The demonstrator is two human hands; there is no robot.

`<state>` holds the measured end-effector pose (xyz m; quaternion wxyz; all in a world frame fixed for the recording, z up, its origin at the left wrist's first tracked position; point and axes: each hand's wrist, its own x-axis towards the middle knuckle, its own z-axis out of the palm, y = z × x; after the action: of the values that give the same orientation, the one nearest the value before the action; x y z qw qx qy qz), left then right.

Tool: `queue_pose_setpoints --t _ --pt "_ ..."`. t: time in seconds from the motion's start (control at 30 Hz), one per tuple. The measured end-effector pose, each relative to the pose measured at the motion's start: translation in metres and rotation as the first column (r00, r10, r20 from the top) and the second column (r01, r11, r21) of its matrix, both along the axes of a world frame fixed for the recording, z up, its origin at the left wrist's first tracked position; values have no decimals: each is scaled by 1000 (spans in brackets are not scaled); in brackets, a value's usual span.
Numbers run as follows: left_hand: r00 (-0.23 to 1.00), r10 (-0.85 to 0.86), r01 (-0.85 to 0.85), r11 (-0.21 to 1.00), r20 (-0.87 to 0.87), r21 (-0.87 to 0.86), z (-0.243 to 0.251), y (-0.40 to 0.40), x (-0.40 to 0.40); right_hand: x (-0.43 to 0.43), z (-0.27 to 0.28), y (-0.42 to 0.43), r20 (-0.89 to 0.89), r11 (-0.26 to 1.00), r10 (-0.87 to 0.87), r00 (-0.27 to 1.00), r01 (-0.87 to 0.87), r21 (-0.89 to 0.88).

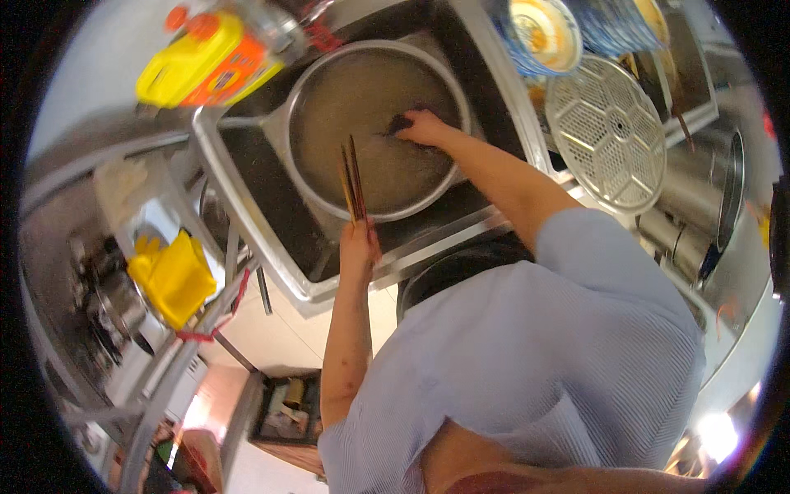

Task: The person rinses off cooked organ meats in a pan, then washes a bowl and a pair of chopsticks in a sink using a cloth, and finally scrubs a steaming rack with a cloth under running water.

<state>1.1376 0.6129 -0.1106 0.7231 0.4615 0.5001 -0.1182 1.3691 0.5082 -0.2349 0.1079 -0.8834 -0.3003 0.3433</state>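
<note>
A wide round metal basin [378,44] sits in a stainless steel sink [503,80], filled with murky brownish water. My left hand [361,247] grips a bundle of several chopsticks [352,176] near the basin's front rim. Their far ends point up over the water. My right hand [426,128] reaches over the basin's right side, at the water, with its fingers closed around a small dark pad [399,125]. That pad's exact kind is hard to tell because of blur.
A yellow jug [191,65] with an orange label stands at the back left. Stacked blue-and-white bowls [543,37] and a perforated metal steamer plate [608,133] lie to the right. Yellow rubber gloves [176,281] hang at the left. Beneath the sink's front edge is a black bin [457,265].
</note>
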Motion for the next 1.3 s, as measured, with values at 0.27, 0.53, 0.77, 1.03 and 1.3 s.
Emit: queue_pose_setpoints --t 0.27,0.53,0.77,1.03,1.3 --pt "993 -38 34 999 114 38 -8 -34 75 -23 79 25 -957 635 -126 262 762 126" --pt "991 -124 121 990 40 64 -10 -43 58 -36 62 32 -789 484 -313 529 803 347" --pt "958 -254 264 963 130 -61 3 -26 76 -57 84 12 -547 738 -155 823 465 490" --pt "806 -120 55 990 579 129 24 53 78 -41 151 6 -357 827 377 855 -137 546" --pt "684 238 71 919 689 -388 41 46 79 -46 165 6 -345 760 533 773 -258 597"
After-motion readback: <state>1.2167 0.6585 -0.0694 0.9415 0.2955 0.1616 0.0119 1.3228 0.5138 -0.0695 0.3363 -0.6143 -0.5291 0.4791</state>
